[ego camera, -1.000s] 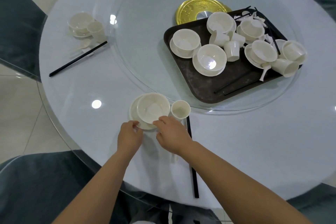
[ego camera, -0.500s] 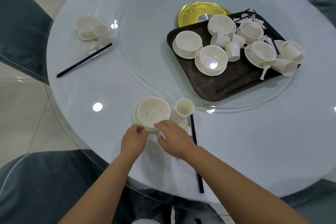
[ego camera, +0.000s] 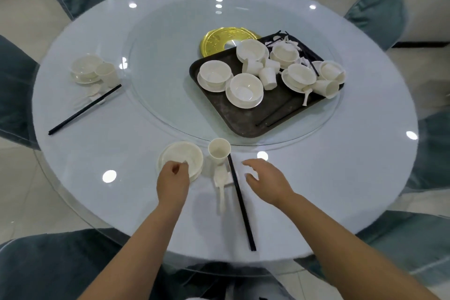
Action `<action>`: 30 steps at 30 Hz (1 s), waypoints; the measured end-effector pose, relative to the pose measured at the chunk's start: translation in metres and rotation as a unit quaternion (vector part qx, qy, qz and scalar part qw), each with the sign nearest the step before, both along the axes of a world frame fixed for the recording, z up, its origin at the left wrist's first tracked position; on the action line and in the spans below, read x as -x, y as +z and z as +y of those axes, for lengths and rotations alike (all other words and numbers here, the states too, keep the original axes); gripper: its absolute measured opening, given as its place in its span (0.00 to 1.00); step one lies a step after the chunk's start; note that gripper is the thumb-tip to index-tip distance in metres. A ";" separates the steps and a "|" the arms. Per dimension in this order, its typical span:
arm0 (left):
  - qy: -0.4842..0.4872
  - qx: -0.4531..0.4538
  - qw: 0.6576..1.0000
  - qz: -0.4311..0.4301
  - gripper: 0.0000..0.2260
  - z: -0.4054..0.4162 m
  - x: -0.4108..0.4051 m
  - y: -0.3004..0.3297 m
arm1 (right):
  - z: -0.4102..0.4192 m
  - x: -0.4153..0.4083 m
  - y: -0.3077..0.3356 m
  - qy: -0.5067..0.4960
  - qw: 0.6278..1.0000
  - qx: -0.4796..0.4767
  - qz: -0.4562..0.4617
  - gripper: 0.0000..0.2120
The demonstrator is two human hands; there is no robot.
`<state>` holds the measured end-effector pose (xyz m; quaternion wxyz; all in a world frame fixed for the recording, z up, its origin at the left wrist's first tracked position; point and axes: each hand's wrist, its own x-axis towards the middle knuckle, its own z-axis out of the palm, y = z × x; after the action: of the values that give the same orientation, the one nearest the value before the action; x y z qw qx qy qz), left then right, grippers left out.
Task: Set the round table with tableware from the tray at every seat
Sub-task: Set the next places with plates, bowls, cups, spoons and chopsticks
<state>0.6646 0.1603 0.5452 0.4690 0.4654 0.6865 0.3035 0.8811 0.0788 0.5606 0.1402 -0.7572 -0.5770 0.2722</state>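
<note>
While the left hand point(ego camera: 172, 181) is curled at the near rim of the bowl point(ego camera: 181, 159), the right hand point(ego camera: 264, 181) is held open, empty, beside the chopsticks point(ego camera: 241, 202).

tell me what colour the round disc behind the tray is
Gold, with a silver centre: the disc shows in the head view, partly hidden by the tray.

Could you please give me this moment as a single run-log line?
left hand: pinching bowl rim at near seat | right hand: open, holding nothing | cup, spoon, chopsticks: placed | tray: still stocked
</note>
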 end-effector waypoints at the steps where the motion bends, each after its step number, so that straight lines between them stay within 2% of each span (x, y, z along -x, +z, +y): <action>1: -0.011 0.003 1.000 -0.006 0.11 -0.002 -0.008 0.004 | -0.005 -0.010 0.001 -0.012 1.000 0.001 0.000 0.19; 5: -0.043 0.010 0.998 -0.040 0.10 -0.013 -0.038 0.018 | -0.024 -0.044 0.008 -0.061 0.998 -0.004 0.014 0.18; 10: -0.079 -0.010 0.996 -0.035 0.08 -0.042 -0.081 0.034 | -0.053 -0.086 0.019 -0.085 0.995 -0.023 0.045 0.15; 14: -0.060 -0.006 0.995 -0.073 0.07 -0.078 -0.125 0.041 | -0.085 -0.123 0.029 -0.060 0.996 -0.025 0.059 0.15; 19: -0.007 0.056 0.988 -0.144 0.06 -0.135 -0.184 0.045 | -0.132 -0.174 0.040 -0.032 0.996 -0.023 0.076 0.14; 25: -0.053 0.055 0.987 -0.143 0.08 -0.189 -0.237 0.049 | -0.172 -0.231 0.058 -0.001 0.999 -0.016 0.050 0.14; 30: -0.090 0.033 0.989 -0.116 0.06 -0.204 -0.254 0.059 | -0.178 -0.256 0.072 -0.025 0.997 -0.041 0.054 0.12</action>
<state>0.9182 -0.0436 0.6043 0.5859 0.4716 0.5922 0.2891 1.1369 -0.0991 0.6323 0.2087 -0.7490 -0.5603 0.2857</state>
